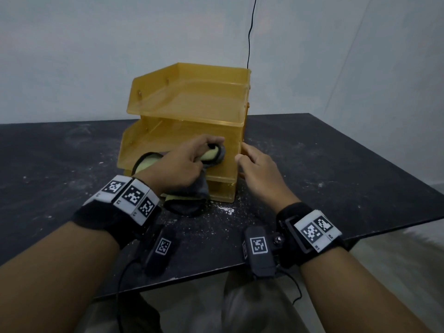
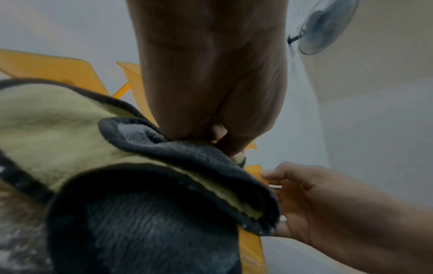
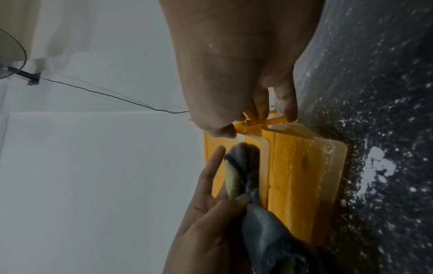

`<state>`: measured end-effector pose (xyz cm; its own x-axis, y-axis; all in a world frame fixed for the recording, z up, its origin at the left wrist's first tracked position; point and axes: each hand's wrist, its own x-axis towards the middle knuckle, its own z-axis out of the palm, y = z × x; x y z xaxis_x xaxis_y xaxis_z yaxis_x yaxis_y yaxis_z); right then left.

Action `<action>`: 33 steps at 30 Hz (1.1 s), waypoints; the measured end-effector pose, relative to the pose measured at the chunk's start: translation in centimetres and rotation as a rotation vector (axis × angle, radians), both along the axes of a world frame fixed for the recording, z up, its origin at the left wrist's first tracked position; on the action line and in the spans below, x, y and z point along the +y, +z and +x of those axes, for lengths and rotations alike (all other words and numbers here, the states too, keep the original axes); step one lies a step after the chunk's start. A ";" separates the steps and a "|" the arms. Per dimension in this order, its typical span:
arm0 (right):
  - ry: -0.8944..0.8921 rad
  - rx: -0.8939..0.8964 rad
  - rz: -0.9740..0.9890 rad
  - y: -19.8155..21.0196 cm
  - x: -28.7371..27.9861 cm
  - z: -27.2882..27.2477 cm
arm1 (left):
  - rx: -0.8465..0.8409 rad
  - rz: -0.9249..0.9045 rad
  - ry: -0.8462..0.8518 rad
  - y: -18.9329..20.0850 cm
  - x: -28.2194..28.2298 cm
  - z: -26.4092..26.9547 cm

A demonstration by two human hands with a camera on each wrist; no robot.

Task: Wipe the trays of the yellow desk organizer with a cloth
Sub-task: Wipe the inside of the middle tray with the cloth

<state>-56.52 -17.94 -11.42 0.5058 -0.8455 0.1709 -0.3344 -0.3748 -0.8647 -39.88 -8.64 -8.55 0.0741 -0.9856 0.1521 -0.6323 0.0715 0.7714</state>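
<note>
The yellow desk organizer (image 1: pixel 192 102) stands mid-table with three stacked trays. My left hand (image 1: pixel 185 162) grips a bunched grey and pale-yellow cloth (image 1: pixel 211 156) at the open front of the middle tray, and the cloth's tail hangs down to the table. Close up, the left hand (image 2: pixel 211 83) pinches the cloth (image 2: pixel 70 126) against the organizer (image 2: pixel 58 70). My right hand (image 1: pixel 254 169) holds the organizer's front right corner, thumb on the front edge, fingers on the side wall. In the right wrist view the right hand (image 3: pixel 234 64) lies on the organizer (image 3: pixel 300 176) beside the cloth (image 3: pixel 236 176).
The black table (image 1: pixel 336 152) is speckled with white dust, with a thicker patch (image 1: pixel 225 209) just before the organizer. A thin black cable (image 1: pixel 249 32) hangs down the wall behind. A fan (image 2: pixel 325 26) is mounted on the wall. The table's near edge runs under my wrists.
</note>
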 end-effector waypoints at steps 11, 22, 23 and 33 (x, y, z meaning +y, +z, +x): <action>-0.002 -0.086 0.062 0.0 0.0 -0.5 | 0.298 -0.033 -0.022 1.6 1.7 -1.0; 0.001 -0.022 -0.021 0.3 -0.4 -0.9 | -0.253 0.163 0.120 1.1 -6.4 -0.4; 0.003 -0.021 -0.029 0.3 -0.4 -0.9 | -0.277 0.180 0.117 1.2 -7.1 -0.4; 0.030 -0.040 -0.038 -0.3 -1.1 -0.8 | -0.324 0.219 0.077 1.0 -10.3 -0.8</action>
